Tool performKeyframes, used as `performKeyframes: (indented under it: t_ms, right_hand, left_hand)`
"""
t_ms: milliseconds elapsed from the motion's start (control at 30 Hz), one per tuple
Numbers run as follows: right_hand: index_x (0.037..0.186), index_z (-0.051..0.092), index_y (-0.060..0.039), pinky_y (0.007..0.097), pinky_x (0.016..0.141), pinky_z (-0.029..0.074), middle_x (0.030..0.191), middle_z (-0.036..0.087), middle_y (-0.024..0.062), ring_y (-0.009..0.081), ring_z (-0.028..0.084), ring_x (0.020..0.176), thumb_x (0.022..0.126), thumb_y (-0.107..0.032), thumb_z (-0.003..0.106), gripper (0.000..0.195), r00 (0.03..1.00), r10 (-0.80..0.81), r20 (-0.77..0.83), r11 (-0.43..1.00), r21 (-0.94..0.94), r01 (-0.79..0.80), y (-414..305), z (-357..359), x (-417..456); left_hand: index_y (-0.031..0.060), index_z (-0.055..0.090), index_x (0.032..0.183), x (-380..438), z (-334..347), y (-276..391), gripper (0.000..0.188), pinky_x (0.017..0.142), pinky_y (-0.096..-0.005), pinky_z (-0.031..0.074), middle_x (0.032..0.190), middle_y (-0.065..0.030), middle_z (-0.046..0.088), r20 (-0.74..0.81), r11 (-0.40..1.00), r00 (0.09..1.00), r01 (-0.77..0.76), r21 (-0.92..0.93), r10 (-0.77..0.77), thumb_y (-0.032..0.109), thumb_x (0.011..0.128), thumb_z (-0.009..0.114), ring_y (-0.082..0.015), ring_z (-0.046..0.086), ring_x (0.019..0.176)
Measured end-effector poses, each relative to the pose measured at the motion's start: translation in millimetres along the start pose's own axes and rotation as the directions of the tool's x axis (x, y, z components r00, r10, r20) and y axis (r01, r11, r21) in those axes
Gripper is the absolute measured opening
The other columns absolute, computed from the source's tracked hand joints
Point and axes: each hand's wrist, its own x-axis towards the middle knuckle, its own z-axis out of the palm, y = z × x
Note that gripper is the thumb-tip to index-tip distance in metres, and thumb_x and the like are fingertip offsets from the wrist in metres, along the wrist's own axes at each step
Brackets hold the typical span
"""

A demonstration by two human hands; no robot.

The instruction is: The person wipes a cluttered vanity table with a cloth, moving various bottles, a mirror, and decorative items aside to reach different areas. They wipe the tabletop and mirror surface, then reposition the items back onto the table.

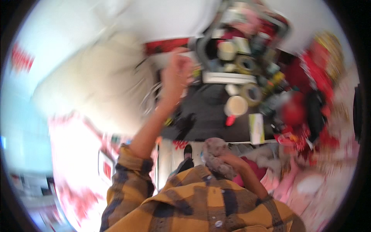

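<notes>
My right hand point(232, 161) grips a fuzzy grey-brown cloth point(216, 155) close to my body, below the front edge of the dark tabletop point(203, 116). My left hand point(179, 68) is stretched forward over the far left part of that tabletop. Its fingers look curled, but blur hides whether anything is in them. Just right of it lies a long white box point(229, 77). Nearer to me stands a pale round container point(236, 105) with a red piece at its near side. Beside this container rests a roll of tape point(251, 94).
A large beige padded item point(101, 87) bulges at the left, with pale cables point(149, 101) by its edge. Another tape roll point(245, 64) sits among clutter farther back. A white-and-green box point(256, 129) lies at the front edge. Red fabric items point(292, 137) crowd the right.
</notes>
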Motion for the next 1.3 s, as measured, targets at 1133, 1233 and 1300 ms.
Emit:
performKeyframes:
  t_ms: [1133, 1233, 1300]
  right_hand:
    - [0.111, 0.057, 0.0003, 0.0296, 0.084, 0.043, 0.106, 0.059, 0.0084, 0.0166, 0.054, 0.097, 0.076, -0.020, 0.063, 0.041, 0.880, 0.228, -0.416, 0.912, -0.226, -0.343, 9, 117, 45]
    - [0.109, 0.059, 0.0011, 0.0291, 0.083, 0.043, 0.103, 0.061, 0.0089, 0.0162, 0.055, 0.095, 0.076, -0.021, 0.064, 0.040, 0.947, 0.090, -0.309, 0.921, -0.335, -0.197, -18, 130, 66]
    - [0.107, 0.060, 0.0017, 0.0288, 0.082, 0.044, 0.102, 0.062, 0.0092, 0.0159, 0.055, 0.094, 0.076, -0.021, 0.064, 0.039, 0.950, -0.001, -0.312, 0.911, -0.393, -0.128, -34, 123, 65]
  left_hand:
    - [0.0039, 0.055, 0.115, -564, -411, -411, 0.040, 0.093, -0.0487, 0.043, 0.114, -0.0146, 0.058, -0.265, 0.134, 0.207, -0.492, -0.860, -0.942, 0.032, 0.087, 0.053, -0.0314, 0.055, 0.104]
    - [-0.0030, 0.055, 0.114, -642, -430, -431, 0.039, 0.096, -0.0456, 0.042, 0.116, -0.0177, 0.057, -0.273, 0.029, 0.459, -0.470, -0.882, -0.845, 0.025, 0.087, 0.052, -0.0298, 0.055, 0.105]
    - [-0.0028, 0.055, 0.115, -617, -438, -393, 0.044, 0.095, -0.0455, 0.044, 0.116, -0.0182, 0.058, -0.257, 0.264, -0.060, -0.189, -0.946, -0.964, 0.026, 0.083, 0.060, -0.0316, 0.056, 0.105]
